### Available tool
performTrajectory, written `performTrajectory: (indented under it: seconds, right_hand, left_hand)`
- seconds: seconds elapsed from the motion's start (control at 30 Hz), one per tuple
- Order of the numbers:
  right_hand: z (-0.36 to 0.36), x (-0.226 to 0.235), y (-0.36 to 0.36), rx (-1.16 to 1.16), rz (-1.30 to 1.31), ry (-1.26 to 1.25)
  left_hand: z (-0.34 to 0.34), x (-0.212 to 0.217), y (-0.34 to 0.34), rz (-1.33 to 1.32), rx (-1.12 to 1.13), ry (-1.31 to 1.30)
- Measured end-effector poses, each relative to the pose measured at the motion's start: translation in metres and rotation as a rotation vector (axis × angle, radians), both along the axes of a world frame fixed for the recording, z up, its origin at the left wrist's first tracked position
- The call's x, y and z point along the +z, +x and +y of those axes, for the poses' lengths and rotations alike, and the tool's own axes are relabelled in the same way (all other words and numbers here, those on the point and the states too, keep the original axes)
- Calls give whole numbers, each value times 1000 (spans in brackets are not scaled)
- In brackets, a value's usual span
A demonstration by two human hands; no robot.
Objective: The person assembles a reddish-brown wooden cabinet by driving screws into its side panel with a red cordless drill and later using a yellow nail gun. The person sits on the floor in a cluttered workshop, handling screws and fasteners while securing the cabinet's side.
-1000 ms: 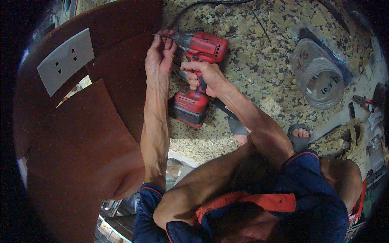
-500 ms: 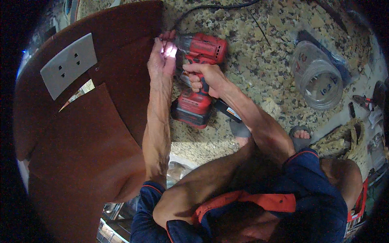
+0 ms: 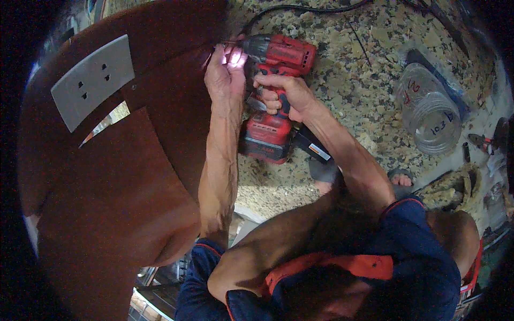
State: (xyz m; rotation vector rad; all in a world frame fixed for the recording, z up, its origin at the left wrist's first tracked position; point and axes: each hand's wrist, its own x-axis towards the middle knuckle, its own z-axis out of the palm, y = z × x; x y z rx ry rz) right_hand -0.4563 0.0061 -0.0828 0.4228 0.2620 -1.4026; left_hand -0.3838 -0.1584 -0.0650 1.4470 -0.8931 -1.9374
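My right hand [image 3: 289, 96] grips the handle of a red and black cordless impact driver [image 3: 289, 53], which points left toward a brown panel [image 3: 176, 101]. At its nose, a thin bit [image 3: 230, 41] reaches to the panel's edge. My left hand [image 3: 227, 72] is beside the nose, fingers closed in a pinch and lit by a bright white light. What those fingertips hold is too small to make out. A white plate [image 3: 96, 80] with several small dark holes is on the panel, left of my hands.
The speckled stone floor [image 3: 342, 107] lies under the driver. Clear plastic jars [image 3: 428, 112] lie at the right, with pliers [image 3: 484, 142] beyond them. A black cable [image 3: 305, 8] curves along the far side. Below the plate, the panel has a cut-out [image 3: 112, 119].
Both hands and the driver appear farther right and slightly higher, while the surroundings shift a little right too. More of the bit shows above my left fingers. My grips look the same.
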Motion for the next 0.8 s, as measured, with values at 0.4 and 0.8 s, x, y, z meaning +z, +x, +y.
performTrajectory:
  seconds: [0.4, 0.8]
  right_hand:
    - [11, -1, 3, 0, 50, 10]
    - [12, -4, 4, 24, 63, 2]
  left_hand:
    - [9, 4, -9, -35, -14, -29]
    - [11, 6, -11, -36, 8, -39]
